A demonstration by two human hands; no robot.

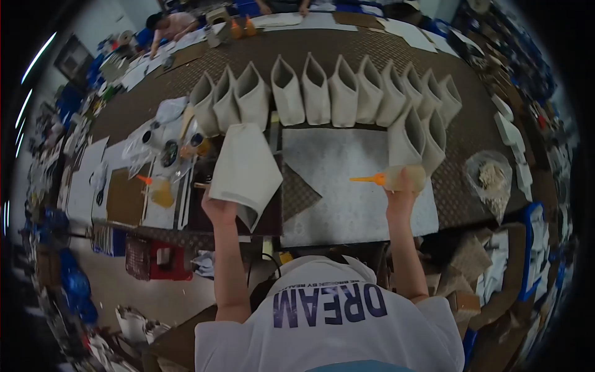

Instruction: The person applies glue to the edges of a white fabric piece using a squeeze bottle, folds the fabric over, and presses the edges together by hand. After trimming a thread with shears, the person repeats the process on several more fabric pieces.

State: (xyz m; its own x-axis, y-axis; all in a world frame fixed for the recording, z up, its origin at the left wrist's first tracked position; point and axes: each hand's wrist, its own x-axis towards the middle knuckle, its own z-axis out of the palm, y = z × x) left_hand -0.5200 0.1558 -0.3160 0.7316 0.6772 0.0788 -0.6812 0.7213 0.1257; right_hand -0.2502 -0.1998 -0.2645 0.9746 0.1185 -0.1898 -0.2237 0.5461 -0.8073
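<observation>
A pale, open-ended pouch is held by its lower edge in my left hand, over the dark board on the left of the table. My right hand is closed round a translucent glue bottle, which lies sideways with its orange nozzle pointing left, above the light grey sheet. Behind both hands, a row of similar pale pouches stands upright with open tops. Two more pouches stand in front of the row's right end, just behind the bottle.
A second bottle with an orange nozzle lies at the left, near small jars and plastic bags. To the right is a clear bag of scraps. A co-worker leans over the far left of the table; another's hands show at the far edge.
</observation>
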